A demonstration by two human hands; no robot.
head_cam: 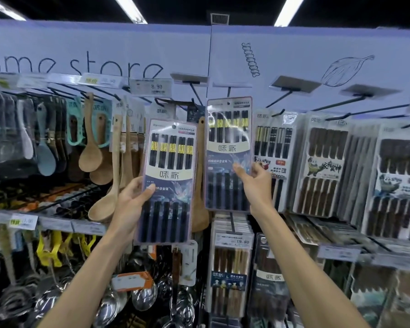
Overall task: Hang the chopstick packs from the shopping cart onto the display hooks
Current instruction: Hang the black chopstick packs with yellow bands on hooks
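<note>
Both the left chopstick pack [168, 162] and the right chopstick pack [227, 129] show black sticks banded yellow above the fingers [149, 190], with navy card patterned in pale swirls beside them.

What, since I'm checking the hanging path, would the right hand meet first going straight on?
Probably the black display hook above its chopstick pack; the right hand points up toward it, though depth is unclear.
</note>
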